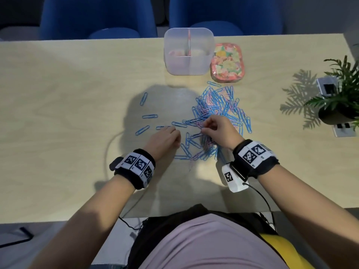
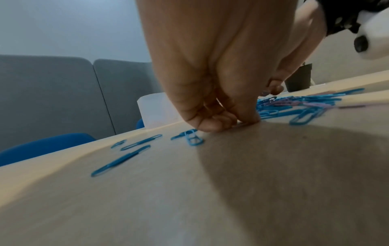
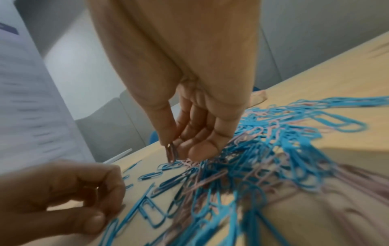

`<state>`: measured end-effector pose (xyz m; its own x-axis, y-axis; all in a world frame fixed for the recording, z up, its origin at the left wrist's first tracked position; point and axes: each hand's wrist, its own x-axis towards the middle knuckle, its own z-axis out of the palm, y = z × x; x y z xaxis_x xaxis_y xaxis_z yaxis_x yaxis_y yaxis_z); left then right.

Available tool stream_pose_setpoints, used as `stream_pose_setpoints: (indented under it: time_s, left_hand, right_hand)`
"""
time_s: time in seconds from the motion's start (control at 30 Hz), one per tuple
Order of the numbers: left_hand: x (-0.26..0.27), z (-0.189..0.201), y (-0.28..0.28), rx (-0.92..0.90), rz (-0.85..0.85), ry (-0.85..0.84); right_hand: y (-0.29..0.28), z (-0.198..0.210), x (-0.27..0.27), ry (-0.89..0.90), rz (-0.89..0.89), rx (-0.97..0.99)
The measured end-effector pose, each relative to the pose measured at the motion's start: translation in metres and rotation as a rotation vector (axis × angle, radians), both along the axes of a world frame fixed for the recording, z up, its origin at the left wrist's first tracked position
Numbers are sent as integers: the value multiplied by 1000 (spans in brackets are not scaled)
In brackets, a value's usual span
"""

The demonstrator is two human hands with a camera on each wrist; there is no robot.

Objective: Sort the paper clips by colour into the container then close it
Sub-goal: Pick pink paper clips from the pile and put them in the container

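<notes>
A heap of blue and pink paper clips (image 1: 217, 105) lies right of the table's middle, seen close up in the right wrist view (image 3: 273, 158). Several blue clips (image 1: 149, 116) lie apart on its left. My right hand (image 1: 204, 127) is at the heap's near left edge and pinches a pink paper clip (image 3: 170, 153) between thumb and forefinger. My left hand (image 1: 173, 133) has curled fingers, tips on the table (image 2: 242, 122) beside a loose blue clip (image 2: 192, 139); I see nothing in it. The translucent divided container (image 1: 172, 63) stands open at the back with pink items inside.
The floral pink lid (image 1: 227, 63) lies right of the container. A potted plant (image 1: 342, 98) and a table socket (image 1: 344, 131) stand at the right edge. Blue chairs (image 1: 97, 16) are behind the table. A thin cable (image 1: 107, 152) runs along my left wrist.
</notes>
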<state>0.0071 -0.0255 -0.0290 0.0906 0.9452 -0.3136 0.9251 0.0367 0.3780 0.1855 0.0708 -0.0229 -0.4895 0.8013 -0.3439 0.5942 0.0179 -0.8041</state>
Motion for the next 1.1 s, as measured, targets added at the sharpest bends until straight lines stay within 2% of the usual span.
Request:
stream_pose_setpoints:
  time_s: [0.13, 0.23, 0.33, 0.37, 0.47, 0.57, 0.63, 0.77, 0.87, 1.0, 1.1]
  left_hand:
    - [2, -3, 0, -78, 68, 20]
    - [7, 0, 3, -96, 69, 41]
    - [8, 7, 3, -67, 153, -139]
    - [6, 9, 3, -69, 188, -213]
    - [6, 9, 4, -152, 240, -376]
    - [15, 5, 7, -186, 199, -405]
    - [23, 2, 9, -162, 157, -362]
    - [27, -3, 10, -130, 50, -135]
    - [15, -1, 10, -119, 91, -59]
    - [-2, 3, 4, -57, 75, -39]
    - [7, 10, -2, -90, 20, -110]
  right_hand:
    - [-2, -6, 15, 60, -70, -118]
    - [-3, -8, 23, 67, -153, -110]
    - [-1, -8, 31, 31, -236, -41]
    - [0, -8, 35, -35, -218, 30]
    - [-4, -3, 44, -413, -57, 383]
    - [-14, 2, 35, -431, 13, 592]
    - [-18, -1, 23, -437, 53, 551]
    - [-22, -10, 3, -485, 59, 472]
    - [-15, -12, 4, -456, 13, 398]
    - [1, -13, 23, -284, -121, 309]
    - [3, -10, 35, -74, -201, 167]
